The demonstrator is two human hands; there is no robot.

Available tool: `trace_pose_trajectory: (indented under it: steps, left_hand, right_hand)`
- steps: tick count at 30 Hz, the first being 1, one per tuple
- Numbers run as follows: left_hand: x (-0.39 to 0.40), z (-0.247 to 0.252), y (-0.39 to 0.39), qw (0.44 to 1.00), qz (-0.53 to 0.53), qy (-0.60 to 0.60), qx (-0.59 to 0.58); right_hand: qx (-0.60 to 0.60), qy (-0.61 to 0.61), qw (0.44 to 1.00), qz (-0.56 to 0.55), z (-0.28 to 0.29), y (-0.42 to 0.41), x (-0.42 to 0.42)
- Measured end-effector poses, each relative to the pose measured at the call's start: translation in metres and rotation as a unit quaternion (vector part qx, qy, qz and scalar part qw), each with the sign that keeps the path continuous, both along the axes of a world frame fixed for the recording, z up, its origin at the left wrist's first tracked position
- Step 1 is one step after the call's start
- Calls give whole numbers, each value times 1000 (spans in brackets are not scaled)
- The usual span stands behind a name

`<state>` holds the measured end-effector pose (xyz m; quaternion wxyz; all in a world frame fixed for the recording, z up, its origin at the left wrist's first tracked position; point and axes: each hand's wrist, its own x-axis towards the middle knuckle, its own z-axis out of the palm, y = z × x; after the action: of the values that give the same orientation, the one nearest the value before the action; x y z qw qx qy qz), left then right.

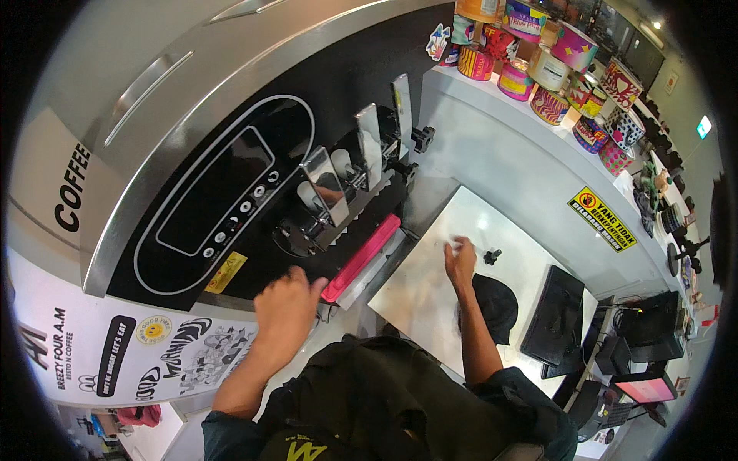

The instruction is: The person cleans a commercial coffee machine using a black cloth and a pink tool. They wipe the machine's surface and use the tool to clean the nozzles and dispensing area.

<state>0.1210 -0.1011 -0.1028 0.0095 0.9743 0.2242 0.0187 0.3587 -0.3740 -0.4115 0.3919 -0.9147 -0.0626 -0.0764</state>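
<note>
My left hand (288,308) is raised in front of the soft-serve machine (369,69), near the left end of its pink drip tray (363,258); its palm side is hidden. Over the white tabletop (426,276) is my right hand (459,259), blurred, with fingers bent; whether it holds something small cannot be told. Beside it on the table stands a black star-shaped knob (492,257). A black cap (497,308) lies under and beside my right forearm. The dispensing head has clear upright handles or plates (326,184) and black knobs (424,138) at its far end.
A closed black laptop (553,317) lies at the table's right side. Colourful tins (550,69) are stacked on the ledge of a white partition (507,150), which bears a yellow and black warning sign (601,219). Monitors and cables (646,328) stand farther right.
</note>
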Motion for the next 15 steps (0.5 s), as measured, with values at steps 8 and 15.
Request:
trace_pose_trajectory:
  steps: [8, 15]
  left_hand:
    - [132, -29, -32, 912, -307, -260, 82]
    - [203, -56, -12, 845, -428, -208, 244]
  right_hand:
    - [709, 545, 345, 285, 180, 130, 75]
    - [505, 202, 816, 194, 149, 162, 52]
